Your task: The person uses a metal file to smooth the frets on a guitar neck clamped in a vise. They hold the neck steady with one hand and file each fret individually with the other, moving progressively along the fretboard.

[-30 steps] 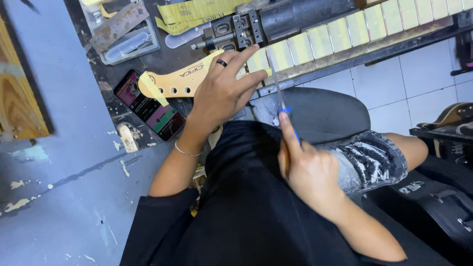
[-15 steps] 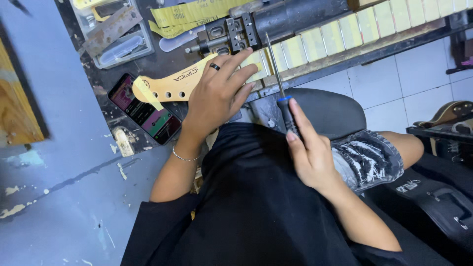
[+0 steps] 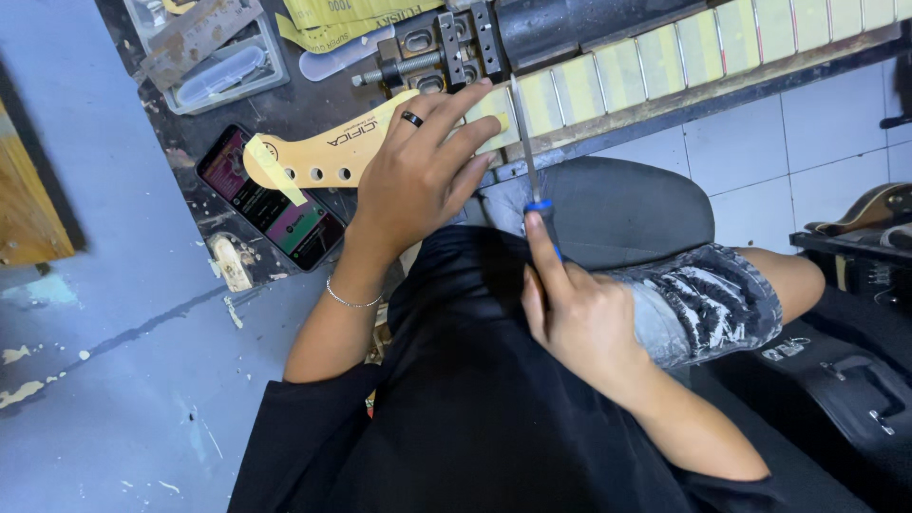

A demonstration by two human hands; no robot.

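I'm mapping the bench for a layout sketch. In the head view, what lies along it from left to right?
Wooden block → phone → guitar headstock → left hand → file → taped fretboard.

A grey-blue concrete floor with flaking paint fills 8 o'clock. White square floor tiles lie at 2 o'clock. A dark, stained workbench crosses 12 o'clock. A wooden board leans at 9 o'clock.

Dark workbench, guitar neck clamped across it, phone, clear plastic tray, yellow tape strips
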